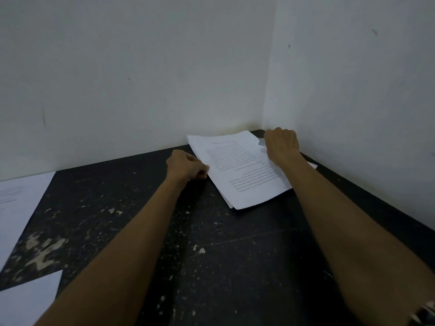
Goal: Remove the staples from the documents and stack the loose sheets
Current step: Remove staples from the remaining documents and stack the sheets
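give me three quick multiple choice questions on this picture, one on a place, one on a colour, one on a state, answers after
1. Where does the pile of documents lie?
A. on a chair
B. in the far corner of the table, by the walls
C. on the floor

2. What colour is the table top?
A. white
B. red
C. black with pale flecks

3. What is the left hand doing?
A. pinching the pile's left edge
B. hanging open in the air
C. holding a cup

Answers:
1 B: the pile sits where the two walls meet.
2 C: the surface is dark with light specks.
3 A: its fingers curl on the paper's edge, while the right hand grips a small silvery tool at the pile's far side.
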